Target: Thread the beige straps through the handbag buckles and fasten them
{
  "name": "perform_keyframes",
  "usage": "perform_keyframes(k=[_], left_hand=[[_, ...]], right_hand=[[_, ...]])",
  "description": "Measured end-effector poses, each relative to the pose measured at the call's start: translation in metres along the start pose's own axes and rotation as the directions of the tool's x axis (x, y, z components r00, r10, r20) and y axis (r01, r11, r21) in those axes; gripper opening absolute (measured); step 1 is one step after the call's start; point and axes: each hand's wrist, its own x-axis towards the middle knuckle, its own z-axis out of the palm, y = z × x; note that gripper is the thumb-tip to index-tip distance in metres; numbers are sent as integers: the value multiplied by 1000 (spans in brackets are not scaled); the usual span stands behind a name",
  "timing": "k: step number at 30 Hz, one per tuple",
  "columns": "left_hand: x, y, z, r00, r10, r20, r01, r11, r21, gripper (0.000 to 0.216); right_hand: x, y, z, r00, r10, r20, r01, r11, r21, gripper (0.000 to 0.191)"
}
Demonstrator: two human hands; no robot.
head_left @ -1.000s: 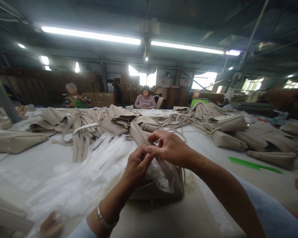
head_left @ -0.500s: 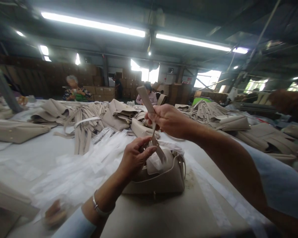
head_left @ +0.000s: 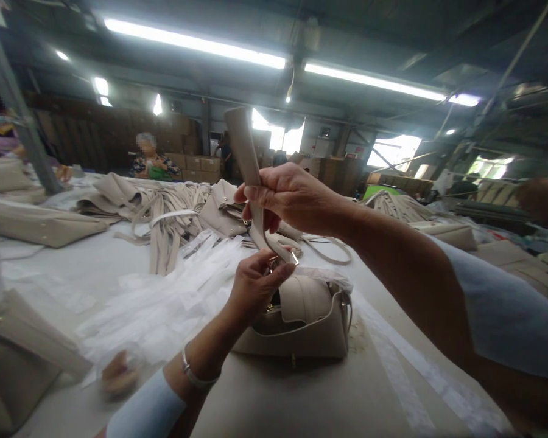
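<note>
Strap is held upright in the clenched right hand; its buckle end is pinched by the left hand above a handbag on the worktop.

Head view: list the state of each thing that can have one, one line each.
strap, held upright, off the table
right hand, shut around the strap's middle
left hand, pinching the strap's lower end
handbag, standing upright on the table
loose straps, heaped on the table
</note>
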Motion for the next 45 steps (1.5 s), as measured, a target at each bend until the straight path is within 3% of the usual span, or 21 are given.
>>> perform_keyframes(k=[4,6,8,10,12,15,17,18,22,25,28,35,45], left_hand=[[1,7,-12,994,-23,-111,2,982,-188,30],[1,6,-22,985,-42,-168,-13,950,-312,29],[0,4,-30,973,-89,-212,-2,918,-395,29],[0,2,-35,962,-132,-238,20,906,-422,29],[1,1,-34,961,-126,-246,19,918,-395,28],[1,1,-32,965,-53,-258,-28,953,-302,26],[2,2,-32,959,-33,-281,-42,966,-256,27],[2,2,-33,956,-39,-291,-36,969,-246,27],[2,-4,-39,931,-113,-347,16,962,-272,29],[3,-10,-38,881,-126,-456,-8,960,-280,30],[6,-12,-32,846,-132,-517,-22,960,-281,32],[6,-1,-28,823,-156,-546,-73,924,-374,25],[-4,1,-31,791,-184,-583,-115,892,-437,23]], right_hand=[[5,9,3,995,-31,90,25,998,65,22],[-2,31,4,1000,20,14,-22,995,99,26],[-13,60,8,985,152,-76,-141,981,133,25],[-24,86,17,970,241,-37,-229,951,207,31],[-33,104,27,982,187,37,-190,948,255,42],[-41,111,37,998,63,-4,-63,998,4,56],[-41,112,39,998,49,-50,-59,972,-227,49],[-42,115,39,997,62,-36,-69,963,-262,41],[-43,135,34,981,104,163,-109,994,22,12],[-46,151,29,962,107,250,-160,966,204,27],[-49,158,23,951,133,278,-202,950,237,43],[-58,164,5,951,151,269,-162,987,18,42],[-75,170,-12,943,215,254,-149,955,-256,33]])
